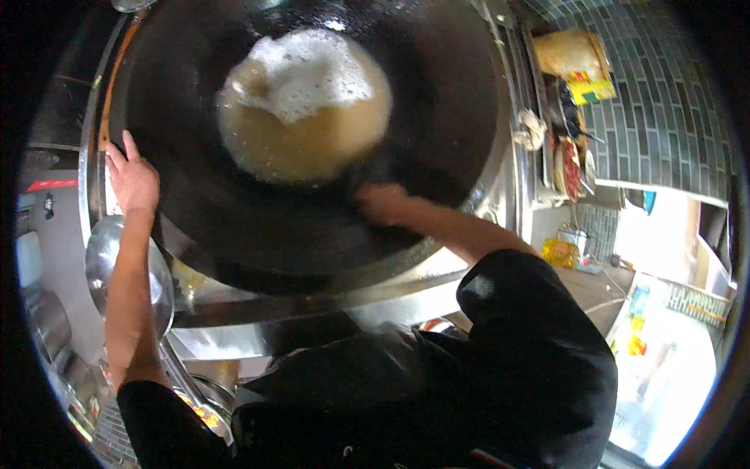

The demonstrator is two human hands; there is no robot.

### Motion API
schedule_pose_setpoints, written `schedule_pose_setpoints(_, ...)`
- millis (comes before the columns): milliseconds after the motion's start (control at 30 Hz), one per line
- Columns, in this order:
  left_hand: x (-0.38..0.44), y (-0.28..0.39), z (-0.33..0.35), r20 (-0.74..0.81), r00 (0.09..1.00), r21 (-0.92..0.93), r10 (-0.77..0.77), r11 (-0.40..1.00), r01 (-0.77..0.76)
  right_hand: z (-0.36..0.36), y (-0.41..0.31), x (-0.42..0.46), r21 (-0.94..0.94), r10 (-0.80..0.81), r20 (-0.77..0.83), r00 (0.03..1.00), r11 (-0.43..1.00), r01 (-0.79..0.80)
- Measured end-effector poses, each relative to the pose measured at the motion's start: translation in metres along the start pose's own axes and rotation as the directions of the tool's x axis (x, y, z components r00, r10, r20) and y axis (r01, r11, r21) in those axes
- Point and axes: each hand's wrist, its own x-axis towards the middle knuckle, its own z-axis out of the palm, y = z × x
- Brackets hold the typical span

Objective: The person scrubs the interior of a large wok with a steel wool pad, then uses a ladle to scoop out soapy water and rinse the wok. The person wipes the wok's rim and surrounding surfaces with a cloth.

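Note:
A very large dark wok (281,234) is in front of me, with cloudy brownish liquid (293,140) pooled in its bottom and white foam (316,70) on the far part of that pool. My left hand (135,179) lies at the wok's left rim with its fingers spread. Its fingertips come close to the lower end of a long wooden handle (117,76). Inside the wok, just below the liquid, my right hand (384,204) is blurred and appears curled. A dark blur lies beside it, and I cannot tell whether the hand holds something.
A large metal scoop (129,258) sits under my left forearm, its handle (181,369) running toward me. To the right, a crumpled cloth (529,130) lies on the stove edge beside a shelf of packets (589,88). A bottle of yellow liquid (559,253) stands farther right.

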Motion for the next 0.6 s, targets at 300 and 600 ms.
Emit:
schedule_pose_setpoints(300,-0.003,0.014,-0.034,0.146,0.989,-0.101,0.002,0.995,0.012,-0.122,-0.202,0.252,-0.272,-0.717,-0.581,0.386,0.617,0.738)
schedule_pose_setpoints(600,-0.004,0.011,-0.032,0.151,0.988,-0.091,0.015,0.996,-0.001,-0.326,0.111,0.367,-0.466,-0.421,-0.884,0.203,0.826,-0.317)
